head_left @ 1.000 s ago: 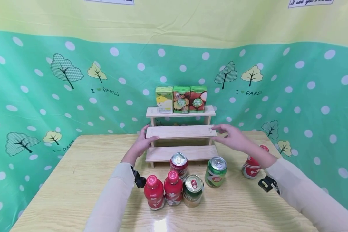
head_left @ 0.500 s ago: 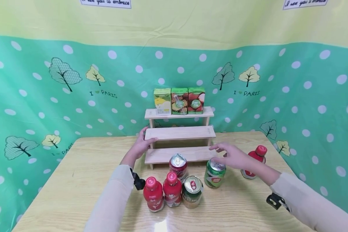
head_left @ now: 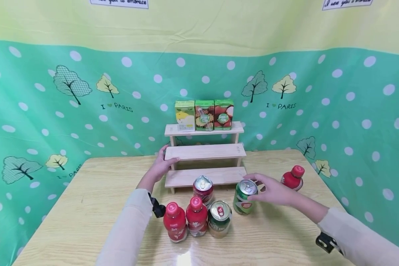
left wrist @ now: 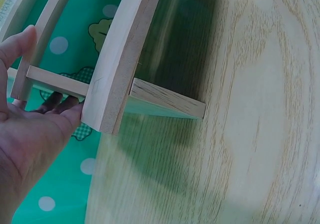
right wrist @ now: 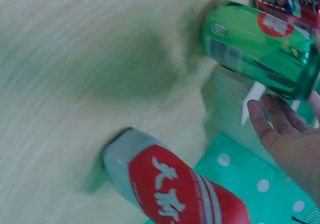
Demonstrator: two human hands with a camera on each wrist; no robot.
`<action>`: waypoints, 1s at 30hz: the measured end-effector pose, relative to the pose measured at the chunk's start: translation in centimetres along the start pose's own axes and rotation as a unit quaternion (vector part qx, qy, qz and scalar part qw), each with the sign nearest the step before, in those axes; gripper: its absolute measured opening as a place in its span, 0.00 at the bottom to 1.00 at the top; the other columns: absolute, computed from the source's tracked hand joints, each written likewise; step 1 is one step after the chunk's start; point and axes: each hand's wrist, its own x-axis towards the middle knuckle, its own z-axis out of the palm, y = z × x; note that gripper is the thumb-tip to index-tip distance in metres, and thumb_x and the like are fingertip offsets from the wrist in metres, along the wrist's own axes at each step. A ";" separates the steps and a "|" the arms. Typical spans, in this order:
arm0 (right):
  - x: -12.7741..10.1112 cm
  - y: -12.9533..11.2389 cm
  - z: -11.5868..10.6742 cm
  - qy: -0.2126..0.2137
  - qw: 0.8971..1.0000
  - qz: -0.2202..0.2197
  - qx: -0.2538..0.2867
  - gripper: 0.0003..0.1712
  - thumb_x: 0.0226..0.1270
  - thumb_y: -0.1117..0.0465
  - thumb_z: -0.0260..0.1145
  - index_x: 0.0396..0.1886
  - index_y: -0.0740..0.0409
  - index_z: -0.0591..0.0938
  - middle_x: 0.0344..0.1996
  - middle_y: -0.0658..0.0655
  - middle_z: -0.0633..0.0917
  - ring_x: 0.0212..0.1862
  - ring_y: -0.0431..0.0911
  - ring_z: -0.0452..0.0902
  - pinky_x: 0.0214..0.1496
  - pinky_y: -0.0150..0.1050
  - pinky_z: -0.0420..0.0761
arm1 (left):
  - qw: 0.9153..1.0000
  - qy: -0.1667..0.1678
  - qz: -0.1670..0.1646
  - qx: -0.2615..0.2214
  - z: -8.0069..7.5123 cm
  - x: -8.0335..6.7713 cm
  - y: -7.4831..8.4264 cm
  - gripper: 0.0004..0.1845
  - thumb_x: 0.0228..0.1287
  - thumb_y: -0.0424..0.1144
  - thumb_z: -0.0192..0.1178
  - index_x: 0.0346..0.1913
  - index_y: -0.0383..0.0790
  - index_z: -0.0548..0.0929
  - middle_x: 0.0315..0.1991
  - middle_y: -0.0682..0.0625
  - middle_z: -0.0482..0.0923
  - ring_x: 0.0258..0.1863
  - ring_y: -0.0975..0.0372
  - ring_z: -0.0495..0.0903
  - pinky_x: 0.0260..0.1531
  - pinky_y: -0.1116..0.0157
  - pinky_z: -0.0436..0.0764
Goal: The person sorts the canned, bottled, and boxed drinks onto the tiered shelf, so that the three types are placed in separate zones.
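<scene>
The right hand (head_left: 274, 190) has moved: a moment ago it was up by the middle step of the wooden shelf (head_left: 204, 152), and now it has come down to the green can (head_left: 244, 197) on the table (head_left: 86, 214). Its fingers are spread wide around the top of the can and look like they touch it, but they have not closed on it yet, so the person seems about to pick this can up. The left hand (head_left: 162, 166) has not moved; it holds the left end of the middle step, with the thumb on top and the fingers behind. The green can stands up straight on the table, just in front of the right end of the lowest step. It is shiny green with a red and white mark on its side and a silver top with a pull ring. In the right wrist view a bit of white shows just below the green can, and what it is cannot be told. A red can (head_left: 203, 189) stands to its left, and a red bottle (head_left: 292, 178) stands to its right, a little way off
</scene>
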 end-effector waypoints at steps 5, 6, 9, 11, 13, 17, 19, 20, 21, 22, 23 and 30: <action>-0.1 1.0 1.1 0.009 1.000 0.010 0.020 0.44 0.48 0.48 0.75 0.64 0.48 0.66 0.54 0.51 0.77 0.55 0.51 0.71 0.49 0.47 0.77 | 1.000 0.001 0.000 -0.001 -0.1 0.0 -0.1 0.47 0.63 0.37 0.59 0.73 0.53 0.37 0.70 0.38 0.51 0.60 0.50 0.64 0.49 0.60 0.70; -0.1 1.1 1.4 0.013 0.999 0.015 0.027 0.44 0.47 0.48 0.75 0.64 0.46 0.65 0.54 0.51 0.77 0.55 0.51 0.71 0.49 0.47 0.77 | 1.000 0.000 0.000 -0.003 -0.2 0.0 -0.2 0.47 0.63 0.37 0.59 0.73 0.53 0.37 0.70 0.38 0.51 0.61 0.49 0.64 0.51 0.59 0.70; -0.1 1.6 2.1 0.025 0.998 0.022 0.048 0.46 0.46 0.49 0.76 0.65 0.43 0.63 0.54 0.52 0.76 0.56 0.52 0.70 0.49 0.47 0.77 | 1.000 0.000 -0.001 -0.008 -0.2 0.1 -0.2 0.47 0.63 0.36 0.59 0.73 0.54 0.36 0.71 0.37 0.50 0.63 0.47 0.62 0.58 0.53 0.68; -0.2 1.8 2.6 0.034 0.997 0.026 0.064 0.47 0.45 0.49 0.76 0.65 0.42 0.62 0.55 0.54 0.75 0.57 0.54 0.69 0.50 0.48 0.77 | 1.000 -0.001 -0.001 -0.011 -0.2 0.1 -0.3 0.47 0.63 0.36 0.59 0.73 0.54 0.36 0.71 0.37 0.49 0.65 0.46 0.61 0.63 0.49 0.66; -0.2 2.1 3.1 0.044 0.996 0.025 0.075 0.49 0.45 0.50 0.77 0.66 0.42 0.61 0.56 0.55 0.75 0.58 0.55 0.69 0.51 0.48 0.77 | 1.000 -0.003 0.000 -0.012 -0.2 0.1 -0.3 0.47 0.63 0.36 0.59 0.74 0.54 0.37 0.71 0.36 0.49 0.66 0.45 0.60 0.65 0.47 0.63; -0.2 2.3 4.1 0.072 0.994 0.026 0.082 0.51 0.44 0.49 0.77 0.67 0.44 0.60 0.56 0.57 0.75 0.59 0.56 0.69 0.53 0.49 0.76 | 1.000 -0.002 0.001 -0.012 -0.2 0.1 -0.3 0.47 0.63 0.36 0.59 0.73 0.54 0.37 0.72 0.36 0.48 0.66 0.45 0.60 0.65 0.47 0.63; -0.1 2.3 4.5 0.082 0.993 0.027 0.084 0.51 0.45 0.49 0.77 0.67 0.44 0.59 0.57 0.58 0.74 0.60 0.57 0.69 0.56 0.51 0.75 | 1.000 -0.001 0.000 -0.011 -0.1 0.1 -0.3 0.47 0.63 0.36 0.59 0.73 0.54 0.37 0.71 0.37 0.49 0.65 0.46 0.61 0.64 0.48 0.64; -0.1 2.3 4.7 0.088 0.992 0.028 0.083 0.50 0.45 0.49 0.77 0.67 0.44 0.59 0.57 0.58 0.74 0.60 0.57 0.69 0.56 0.53 0.75 | 1.000 -0.001 0.000 -0.012 -0.1 0.1 -0.2 0.47 0.63 0.36 0.59 0.73 0.54 0.37 0.71 0.37 0.50 0.65 0.47 0.61 0.63 0.49 0.65; -0.1 2.2 4.8 0.095 0.991 0.030 0.086 0.50 0.45 0.49 0.77 0.66 0.44 0.60 0.57 0.58 0.74 0.60 0.57 0.70 0.57 0.54 0.75 | 1.000 0.000 0.000 -0.012 0.0 0.0 -0.2 0.47 0.63 0.36 0.59 0.73 0.54 0.37 0.71 0.37 0.50 0.64 0.47 0.62 0.62 0.49 0.65; -0.1 2.1 5.0 0.100 0.991 0.030 0.086 0.50 0.45 0.50 0.77 0.66 0.44 0.60 0.57 0.58 0.74 0.60 0.57 0.70 0.58 0.55 0.74 | 1.000 0.000 0.000 -0.012 0.0 0.0 -0.1 0.47 0.63 0.36 0.59 0.73 0.54 0.37 0.71 0.37 0.51 0.64 0.47 0.62 0.62 0.50 0.66; -0.1 2.0 5.1 0.105 0.990 0.032 0.086 0.49 0.46 0.50 0.76 0.66 0.44 0.60 0.57 0.59 0.74 0.60 0.58 0.71 0.58 0.56 0.74 | 1.000 0.000 0.000 -0.011 0.0 0.0 -0.1 0.47 0.63 0.36 0.59 0.73 0.54 0.37 0.71 0.37 0.51 0.64 0.47 0.62 0.62 0.50 0.66; -0.3 1.6 5.4 0.129 0.986 0.043 0.092 0.48 0.45 0.52 0.77 0.65 0.41 0.60 0.58 0.58 0.74 0.60 0.57 0.71 0.59 0.57 0.72 | 1.000 -0.002 0.001 -0.014 0.1 -0.2 0.2 0.47 0.63 0.36 0.58 0.73 0.53 0.37 0.71 0.36 0.50 0.65 0.46 0.61 0.65 0.47 0.63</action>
